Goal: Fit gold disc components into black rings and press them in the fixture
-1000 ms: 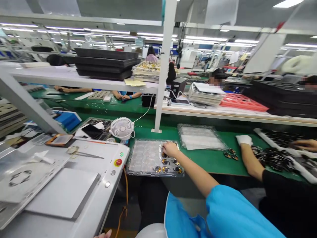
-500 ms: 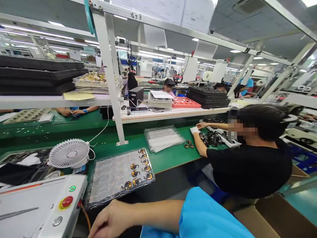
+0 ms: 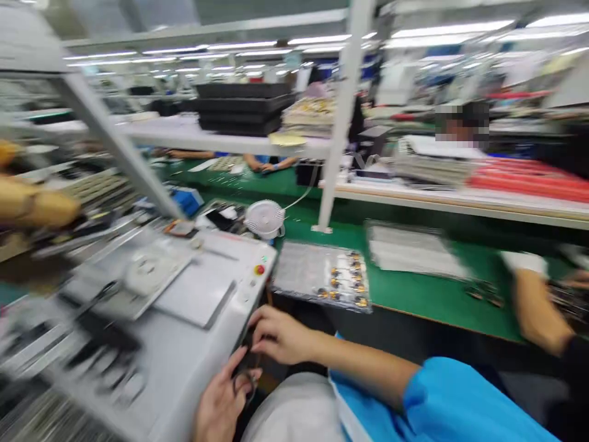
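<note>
Low in the middle of the view, my left hand (image 3: 221, 399) has its fingers curled around a small dark part with a ring-shaped end (image 3: 243, 383). My right hand (image 3: 283, 336) reaches in from the right, thumb and fingers pinched at the upper end of that dark part. Motion blur hides its exact kind. Both hands are beside the edge of a white machine bench (image 3: 184, 344). Beyond my right hand lies a clear plastic tray (image 3: 299, 264); several round black-and-orange parts (image 3: 356, 276) sit in its right side.
On the bench are a flat plate (image 3: 196, 298), a fixture with a white disc (image 3: 147, 270), several blurred rings (image 3: 113, 371) and a red button (image 3: 259, 269). A white fan (image 3: 264, 219) stands behind. A post (image 3: 338, 123) rises from the green table (image 3: 405, 301). A co-worker's arm (image 3: 536, 307) is at right.
The view has swung left, bringing the machine bench and my left hand into sight. My right hand now meets the left at the dark part. The tray appears farther right.
</note>
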Demonstrator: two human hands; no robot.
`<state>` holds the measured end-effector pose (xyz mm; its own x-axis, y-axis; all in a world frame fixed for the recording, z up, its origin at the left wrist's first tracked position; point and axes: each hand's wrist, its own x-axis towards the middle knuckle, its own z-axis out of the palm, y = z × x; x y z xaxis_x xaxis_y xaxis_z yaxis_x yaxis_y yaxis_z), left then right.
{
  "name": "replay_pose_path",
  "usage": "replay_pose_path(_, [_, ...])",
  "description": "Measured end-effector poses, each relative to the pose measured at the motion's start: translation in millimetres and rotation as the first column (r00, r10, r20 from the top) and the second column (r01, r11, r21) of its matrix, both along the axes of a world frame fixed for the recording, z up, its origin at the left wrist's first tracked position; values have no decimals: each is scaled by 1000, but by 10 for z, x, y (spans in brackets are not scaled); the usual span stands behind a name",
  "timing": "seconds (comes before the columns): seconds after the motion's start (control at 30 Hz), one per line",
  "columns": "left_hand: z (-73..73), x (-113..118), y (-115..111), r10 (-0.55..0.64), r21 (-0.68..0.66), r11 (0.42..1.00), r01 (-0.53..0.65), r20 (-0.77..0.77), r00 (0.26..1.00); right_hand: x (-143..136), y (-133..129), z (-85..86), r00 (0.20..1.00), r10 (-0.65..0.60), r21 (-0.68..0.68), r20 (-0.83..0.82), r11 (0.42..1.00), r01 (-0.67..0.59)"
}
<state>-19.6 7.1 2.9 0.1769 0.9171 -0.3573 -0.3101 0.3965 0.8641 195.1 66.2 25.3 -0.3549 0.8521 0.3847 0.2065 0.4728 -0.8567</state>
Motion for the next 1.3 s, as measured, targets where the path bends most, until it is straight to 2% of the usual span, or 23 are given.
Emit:
replay_pose_path(0.07, [78,-63,-102,42,63,997,-46,56,998,-7,104,56,988,-105,-204,-111,976,81])
replay_pose_path(0.17, [143,-204,-221,112,120,985,-123,93,989,-116,463,21,980,-131,-404,-149,913,61])
replay_pose_path(0.23, [155,-292,-318,164,151,972,-179,101,981,-242,737,-20,979,-135,-469,-151,882,49])
replay_pose_path(0.37, [156,-359,-466,214,202,952,-229,93,972,-422,1162,-13,955,-267,-548,-127,822,156])
replay_pose_path(0.53, [198,-304,-430,190,257,945,-204,78,979,-374,1355,79,923,-379,-595,-62,757,270])
replay_pose_path(0.63, [245,-239,-331,142,340,930,-140,21,990,-265,1259,111,908,-418,-581,-30,747,324])
replay_pose_path(0.73, [276,-134,-232,127,452,890,-62,-114,985,-200,936,111,909,-414,-532,-54,782,325])
replay_pose_path(0.83, [249,7,-151,152,577,816,43,-284,947,-232,492,90,967,-207,-546,-151,833,93])
replay_pose_path(0.9, [201,104,-107,168,638,756,148,-408,898,-282,256,71,968,-93,-583,-231,810,-62])
replay_pose_path(0.93, [174,148,-89,172,649,730,212,-476,863,-307,176,60,961,-77,-598,-267,795,-103])
replay_pose_path(1.0, [123,218,-60,191,641,690,336,-609,769,-344,93,33,941,-103,-621,-321,773,-127])
replay_pose_path(1.07, [87,260,-40,218,610,668,427,-709,671,-364,69,3,914,-194,-656,-356,748,-97])
replay_pose_path(1.17, [59,280,-18,252,573,667,476,-775,580,-382,40,-29,852,-361,-735,-379,677,-39])
replay_pose_path(1.23, [51,280,-3,250,541,674,503,-808,533,-400,6,-26,838,-381,-765,-389,641,-64])
replay_pose_path(1.3, [53,281,9,235,508,660,554,-840,490,-418,-17,-4,844,-344,-757,-412,645,-107])
